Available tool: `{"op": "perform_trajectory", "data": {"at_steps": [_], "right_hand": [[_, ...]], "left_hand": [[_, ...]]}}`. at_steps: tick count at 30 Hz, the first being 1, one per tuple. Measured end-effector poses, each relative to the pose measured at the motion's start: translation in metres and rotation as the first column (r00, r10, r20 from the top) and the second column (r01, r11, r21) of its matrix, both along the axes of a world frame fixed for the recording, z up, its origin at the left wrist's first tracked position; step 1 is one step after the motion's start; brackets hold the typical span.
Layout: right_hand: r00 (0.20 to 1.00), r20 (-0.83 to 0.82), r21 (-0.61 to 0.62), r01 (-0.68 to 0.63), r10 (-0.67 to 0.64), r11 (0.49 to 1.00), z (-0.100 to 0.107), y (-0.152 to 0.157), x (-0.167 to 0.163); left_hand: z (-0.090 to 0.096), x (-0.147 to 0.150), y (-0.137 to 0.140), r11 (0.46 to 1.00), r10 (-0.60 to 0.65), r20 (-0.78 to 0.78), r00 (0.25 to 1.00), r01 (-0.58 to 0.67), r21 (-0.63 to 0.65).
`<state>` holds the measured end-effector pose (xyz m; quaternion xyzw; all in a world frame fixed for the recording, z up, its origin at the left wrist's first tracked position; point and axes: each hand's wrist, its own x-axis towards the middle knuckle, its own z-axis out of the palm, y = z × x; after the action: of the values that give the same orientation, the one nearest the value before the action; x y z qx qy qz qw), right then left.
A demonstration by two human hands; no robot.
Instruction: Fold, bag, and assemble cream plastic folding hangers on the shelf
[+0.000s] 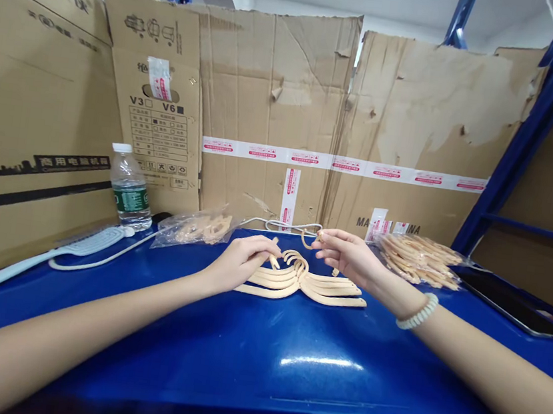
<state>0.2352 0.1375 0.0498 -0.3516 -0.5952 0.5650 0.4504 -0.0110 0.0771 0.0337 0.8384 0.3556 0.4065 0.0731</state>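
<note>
Several beige clothes hangers [273, 293] lie overlapped in a row on the blue table, their curved hooks bunched at the far middle. Over the left arms of the row, my left hand [242, 261] is closed around a beige hanger piece [274, 261], whose ends poke out past the fingers. My right hand [346, 256], raised above the hooks, pinches a hook-shaped beige piece [305, 243] between thumb and fingertips. Whether the two held parts join is unclear. A beige tip [336, 272] shows below my right hand.
A clear bag of beige pieces [203, 226] lies at left, and a bag of hangers [419, 257] at right. Farther left are a water bottle [130, 192] and a pale blue hairbrush [85, 242]. A dark tablet [511, 302] lies far right. Cardboard panels [272, 112] stand behind.
</note>
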Motion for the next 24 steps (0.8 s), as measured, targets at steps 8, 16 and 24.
{"op": "perform_trajectory", "data": {"at_steps": [8, 16, 24], "right_hand": [[0.971, -0.209, -0.111, -0.139, 0.114, 0.984, -0.008, -0.045, -0.012], [0.978, -0.174, -0.148, -0.145, 0.119, 0.978, -0.014, -0.048, -0.012], [0.971, -0.166, -0.150, -0.198, 0.173, 0.969, -0.019, -0.052, -0.014]], "left_hand": [[-0.009, 0.017, -0.023, 0.884, 0.133, 0.491, 0.861, 0.121, -0.452], [-0.006, 0.021, -0.035, 0.783, 0.219, 0.750, 0.624, 0.346, -0.517], [-0.016, 0.019, -0.032, 0.766, 0.148, 0.678, 0.720, 0.350, -0.539]]}}
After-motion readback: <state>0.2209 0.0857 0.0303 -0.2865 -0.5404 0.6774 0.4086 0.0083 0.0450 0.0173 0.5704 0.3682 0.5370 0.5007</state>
